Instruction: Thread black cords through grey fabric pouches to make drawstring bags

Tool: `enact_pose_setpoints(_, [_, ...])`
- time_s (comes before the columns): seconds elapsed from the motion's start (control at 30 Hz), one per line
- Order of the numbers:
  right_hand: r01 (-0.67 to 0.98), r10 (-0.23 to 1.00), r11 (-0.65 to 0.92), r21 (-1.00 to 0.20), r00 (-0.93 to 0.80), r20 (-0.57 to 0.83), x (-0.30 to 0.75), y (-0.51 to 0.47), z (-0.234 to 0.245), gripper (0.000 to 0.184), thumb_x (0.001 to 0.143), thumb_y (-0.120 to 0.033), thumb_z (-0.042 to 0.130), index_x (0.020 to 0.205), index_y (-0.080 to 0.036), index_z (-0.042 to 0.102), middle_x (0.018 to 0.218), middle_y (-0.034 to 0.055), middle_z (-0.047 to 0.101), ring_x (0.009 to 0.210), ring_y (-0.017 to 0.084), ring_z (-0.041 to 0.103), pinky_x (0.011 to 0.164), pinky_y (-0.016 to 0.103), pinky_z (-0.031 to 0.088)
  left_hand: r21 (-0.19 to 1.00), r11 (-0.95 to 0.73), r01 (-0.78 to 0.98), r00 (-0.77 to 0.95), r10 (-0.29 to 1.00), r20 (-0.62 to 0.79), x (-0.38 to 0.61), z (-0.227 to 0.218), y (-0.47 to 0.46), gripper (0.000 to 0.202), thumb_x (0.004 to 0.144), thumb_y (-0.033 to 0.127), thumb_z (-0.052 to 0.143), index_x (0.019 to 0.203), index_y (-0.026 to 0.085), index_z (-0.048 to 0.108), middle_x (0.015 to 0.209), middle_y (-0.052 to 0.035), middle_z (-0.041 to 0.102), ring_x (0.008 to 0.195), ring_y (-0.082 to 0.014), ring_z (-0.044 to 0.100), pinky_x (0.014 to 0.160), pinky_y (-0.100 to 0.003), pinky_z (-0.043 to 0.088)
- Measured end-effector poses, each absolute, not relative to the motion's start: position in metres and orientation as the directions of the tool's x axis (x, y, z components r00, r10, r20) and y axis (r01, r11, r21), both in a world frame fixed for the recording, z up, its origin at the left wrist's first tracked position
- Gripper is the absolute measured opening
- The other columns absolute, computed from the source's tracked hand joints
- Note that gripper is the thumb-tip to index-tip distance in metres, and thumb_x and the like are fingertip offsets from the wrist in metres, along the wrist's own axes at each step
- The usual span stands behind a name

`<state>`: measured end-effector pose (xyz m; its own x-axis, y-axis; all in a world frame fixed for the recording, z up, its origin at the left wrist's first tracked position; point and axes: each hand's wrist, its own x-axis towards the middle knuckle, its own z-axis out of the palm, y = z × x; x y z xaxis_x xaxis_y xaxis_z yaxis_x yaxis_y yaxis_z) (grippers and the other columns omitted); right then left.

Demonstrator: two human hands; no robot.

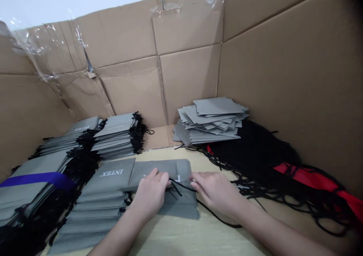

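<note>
My left hand (151, 191) is closed in a pinch on a black cord (181, 186), over a grey fabric pouch (181, 203). One short cord end hangs from its fingertips. The cord runs across to my right hand (217, 190), whose fingers are pinched at the pouch's right edge. A longer stretch of cord curves below that hand onto the table. Behind the right hand pokes out a thin pale rod (241, 187); whether the hand holds it is hidden. Left of my hands, grey pouches (110, 174) marked INTEX lie stacked and overlapping.
Finished-looking stacks of pouches with black cords (113, 135) stand at the left, one under a purple band (36, 180). Loose grey pouches (218, 106) pile up at the back right, beside a heap of black cords (261, 146) with red strips. Cardboard walls (187, 70) enclose the table (170, 237).
</note>
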<state>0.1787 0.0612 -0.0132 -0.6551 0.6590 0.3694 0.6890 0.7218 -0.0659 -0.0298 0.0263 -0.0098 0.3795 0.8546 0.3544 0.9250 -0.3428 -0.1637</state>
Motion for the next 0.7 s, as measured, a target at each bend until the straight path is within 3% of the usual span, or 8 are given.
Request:
enact_pose_setpoints(0.13, [0.708,0.669,0.706,-0.019,-0.657,0.348,0.182,0.066,-0.018,0.017,0.083,-0.010,0.042,0.072,-0.018,0.053,0.064,0.0011,0.065,0.057,0.015,0.057,0.052,0.026,0.024,-0.151,-0.340,0.928,0.372,0.844,0.387,-0.037,-0.008,0.029,0.020,0.089,0.016,0.036,0.074,0.019,0.049,0.070,-0.0037,0.057,0.073,-0.0187,0.049,0.053,-0.024,0.036])
enact_pose_setpoints(0.33, [0.746,0.689,0.665,0.033,-0.631,0.357,0.172,0.060,-0.026,0.019,0.078,-0.006,0.042,0.071,-0.018,0.054,0.063,0.0028,0.066,0.056,0.016,0.058,0.052,0.026,0.024,-0.105,-0.371,0.923,0.383,0.851,0.359,-0.040,-0.003,0.027,0.020,0.088,0.013,0.035,0.075,0.019,0.049,0.070,-0.0029,0.056,0.069,-0.0176,0.050,0.055,-0.025,0.037])
enact_pose_setpoints(0.53, [0.737,0.670,0.675,0.045,-0.637,0.382,0.173,0.058,-0.028,0.019,0.078,-0.007,0.040,0.069,-0.018,0.053,0.059,0.0022,0.064,0.052,0.015,0.057,0.051,0.027,0.023,-0.128,-0.402,0.907,0.422,0.861,0.286,-0.037,0.005,0.023,0.018,0.088,0.014,0.037,0.076,0.019,0.049,0.074,-0.0028,0.058,0.073,-0.0184,0.052,0.057,-0.024,0.039])
enact_pose_setpoints(0.7, [0.662,0.604,0.749,0.022,-0.696,0.388,0.162,0.048,-0.031,0.017,0.079,-0.011,0.041,0.069,-0.018,0.052,0.058,0.0012,0.062,0.051,0.014,0.054,0.051,0.027,0.025,-0.176,-0.528,0.831,0.555,0.805,0.211,-0.021,0.002,0.015,0.009,0.086,0.018,0.044,0.078,0.020,0.049,0.073,-0.0017,0.059,0.068,-0.0189,0.054,0.052,-0.025,0.039])
